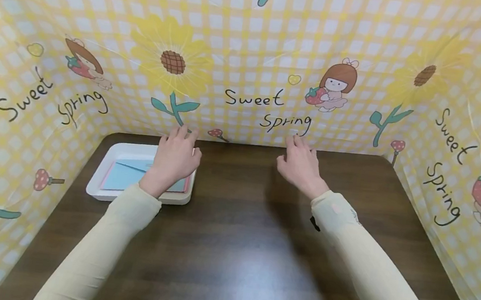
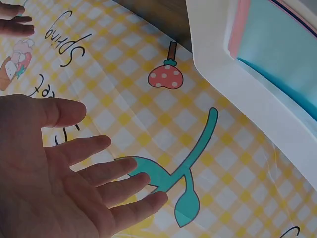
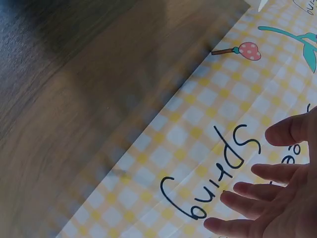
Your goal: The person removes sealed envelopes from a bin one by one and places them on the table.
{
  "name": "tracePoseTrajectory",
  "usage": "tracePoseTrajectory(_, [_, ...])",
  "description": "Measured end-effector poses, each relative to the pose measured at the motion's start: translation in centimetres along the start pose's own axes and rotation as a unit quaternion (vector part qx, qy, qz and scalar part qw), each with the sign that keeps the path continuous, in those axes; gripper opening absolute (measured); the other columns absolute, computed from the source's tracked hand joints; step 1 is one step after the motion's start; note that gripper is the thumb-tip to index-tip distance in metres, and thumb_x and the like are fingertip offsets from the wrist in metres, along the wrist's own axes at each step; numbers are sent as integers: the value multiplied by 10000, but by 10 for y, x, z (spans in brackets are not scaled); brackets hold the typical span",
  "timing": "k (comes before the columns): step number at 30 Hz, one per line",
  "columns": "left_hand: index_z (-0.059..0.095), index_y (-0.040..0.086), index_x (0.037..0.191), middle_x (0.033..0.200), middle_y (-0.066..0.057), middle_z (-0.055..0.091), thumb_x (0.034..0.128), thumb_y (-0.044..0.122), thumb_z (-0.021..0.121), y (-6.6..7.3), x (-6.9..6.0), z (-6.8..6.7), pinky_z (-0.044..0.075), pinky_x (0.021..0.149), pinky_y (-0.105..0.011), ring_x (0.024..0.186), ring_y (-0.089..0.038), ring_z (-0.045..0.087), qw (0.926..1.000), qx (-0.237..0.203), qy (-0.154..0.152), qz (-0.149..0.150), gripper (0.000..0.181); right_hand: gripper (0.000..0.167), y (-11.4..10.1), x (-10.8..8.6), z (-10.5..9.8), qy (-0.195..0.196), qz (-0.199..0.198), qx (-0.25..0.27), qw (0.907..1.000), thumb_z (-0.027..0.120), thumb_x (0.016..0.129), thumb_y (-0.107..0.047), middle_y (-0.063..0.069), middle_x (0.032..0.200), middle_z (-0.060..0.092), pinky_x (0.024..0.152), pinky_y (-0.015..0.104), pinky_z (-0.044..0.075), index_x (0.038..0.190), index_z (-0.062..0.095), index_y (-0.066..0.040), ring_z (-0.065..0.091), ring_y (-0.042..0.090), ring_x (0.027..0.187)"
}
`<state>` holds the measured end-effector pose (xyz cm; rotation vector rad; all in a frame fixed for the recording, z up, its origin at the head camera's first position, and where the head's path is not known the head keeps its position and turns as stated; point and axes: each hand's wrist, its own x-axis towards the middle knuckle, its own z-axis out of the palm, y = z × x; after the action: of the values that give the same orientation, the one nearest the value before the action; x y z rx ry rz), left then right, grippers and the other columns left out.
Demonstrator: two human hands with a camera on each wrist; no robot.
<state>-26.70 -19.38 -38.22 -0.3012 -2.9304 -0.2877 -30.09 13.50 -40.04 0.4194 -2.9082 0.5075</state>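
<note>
My left hand (image 1: 177, 158) hovers over the right part of a white tray (image 1: 98, 179), its fingers spread and holding nothing. In the tray lie light blue flat pieces (image 1: 120, 176) that look like paper, with a pink edge showing beneath them; the hand and wrist hide part of them. The left wrist view shows the left palm (image 2: 59, 183) bare, with the tray's rim (image 2: 218, 64) off to the right. Above the back of the table my right hand (image 1: 300, 165) is held with relaxed fingers and nothing in them. Its palm (image 3: 292, 198) appears at the right wrist view's edge.
A dark brown wooden table (image 1: 227, 249) carries the tray at its back left. Yellow checked cloth (image 1: 255, 35) with printed flowers and lettering stands along the back and both sides. The right arm casts a shadow across the tabletop.
</note>
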Motion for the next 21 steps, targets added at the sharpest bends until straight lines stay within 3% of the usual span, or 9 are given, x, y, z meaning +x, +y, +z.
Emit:
tracePoseTrajectory(4, [478,0,1552,1524,-308,468,1048,232,414,-4,-2,-2,414,1033,-691,1366,-519,452,9998,-139,-66,-121,558,604,-7,-1,4,78,27,311,9995,534,996,-205,218,1554,470,1006,621,464,1557,442,-1,552,453,1276])
tracePoseTrajectory(10, [560,-65,1445,1361,-312,583,1030,202,438,-16,-6,-7,490,934,-665,1221,-525,553,9987,-380,-16,-337,508,634,-20,-5,15,-185,100,916,9956,528,1015,-213,226,1595,441,1055,572,472,1598,397,-2,499,412,1389])
tracePoseTrajectory(18, [513,-54,1496,1450,-306,539,1032,229,449,-35,-10,-13,442,1023,-659,1317,-512,505,9956,-660,-197,-628,547,578,-33,-11,21,-235,65,1222,9922,499,1020,-207,163,1592,468,1067,569,461,1574,464,-45,482,374,1409])
tracePoseTrajectory(21, [498,-55,1508,1472,-311,522,1034,237,441,-41,-12,-13,438,1020,-671,1333,-516,491,9945,-712,-241,-727,560,562,-38,-12,21,-386,194,1494,9878,502,1026,-216,145,1566,495,1015,536,492,1567,481,-66,558,317,1291])
